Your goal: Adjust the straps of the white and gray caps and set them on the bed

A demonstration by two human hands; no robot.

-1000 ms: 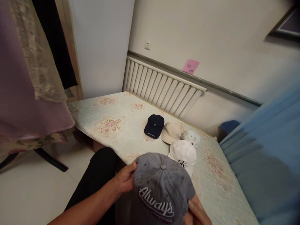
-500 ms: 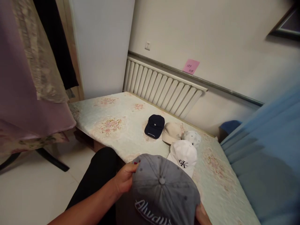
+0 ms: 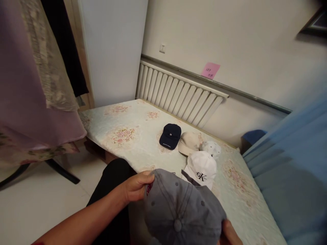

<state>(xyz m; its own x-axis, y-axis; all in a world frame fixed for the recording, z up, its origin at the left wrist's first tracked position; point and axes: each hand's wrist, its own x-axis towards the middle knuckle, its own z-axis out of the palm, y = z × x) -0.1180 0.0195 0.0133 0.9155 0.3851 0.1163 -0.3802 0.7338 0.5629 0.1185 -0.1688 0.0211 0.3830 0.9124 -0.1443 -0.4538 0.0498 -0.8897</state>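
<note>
A grey baseball cap [image 3: 184, 207] is held up close to me, its button top and seams facing the camera and its lower part cut off by the frame. My left hand [image 3: 139, 187] grips the cap's left edge between thumb and fingers, beside a small red mark. At the right edge my right hand [image 3: 230, 233] is closed on the cap, mostly hidden behind it. Just beyond lies a white cap [image 3: 203, 166] with dark letters. Behind that are a beige cap [image 3: 189, 143], a pale patterned cap [image 3: 211, 148] and a navy cap [image 3: 170, 136].
The caps lie on a bed [image 3: 143, 136] with a floral cover. A white radiator [image 3: 178, 92] runs along the wall behind it. Clothes [image 3: 46, 75] hang at left above dark stand legs [image 3: 62, 172]. A blue curtain [image 3: 293, 170] drops along the right side.
The grey cap has tilted so its white lettering has gone out of view and its strap opening shows at the far side. Both hands still hold it.
</note>
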